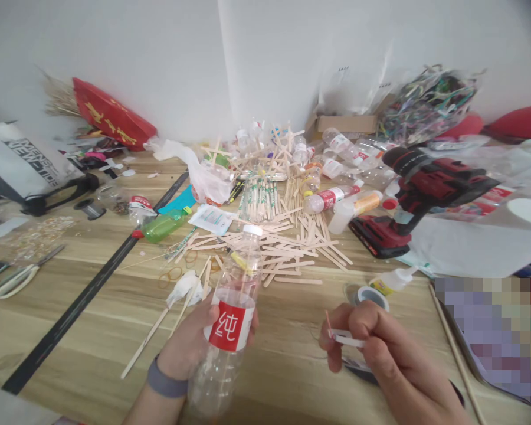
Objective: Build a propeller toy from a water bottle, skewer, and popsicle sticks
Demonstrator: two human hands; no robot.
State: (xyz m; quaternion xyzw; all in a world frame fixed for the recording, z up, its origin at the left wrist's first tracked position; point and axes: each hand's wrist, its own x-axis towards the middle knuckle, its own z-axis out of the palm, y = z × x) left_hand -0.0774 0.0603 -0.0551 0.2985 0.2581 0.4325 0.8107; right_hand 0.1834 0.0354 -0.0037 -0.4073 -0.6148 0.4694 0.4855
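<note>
My left hand (192, 339) is wrapped round a clear plastic bottle (228, 324) with a white cap and a red and white label. The bottle leans slightly, cap away from me, and something thin and yellowish shows in its upper part. To the right, my right hand (371, 348) pinches a small white strip (348, 339) between thumb and fingers; a thin pinkish piece stands at the strip's left end. Just beyond that hand lie a roll of tape (373, 297) and a small glue bottle (393, 280). Many wooden sticks (287, 264) lie beyond the held bottle.
A red and black power drill (438, 195) stands at the right. Plastic bottles (331, 198) crowd the back. Scissors (24, 277), a wire spool (89, 209) and a green bottle (166, 225) are on the left. A blurred-out screen (495, 336) is at lower right.
</note>
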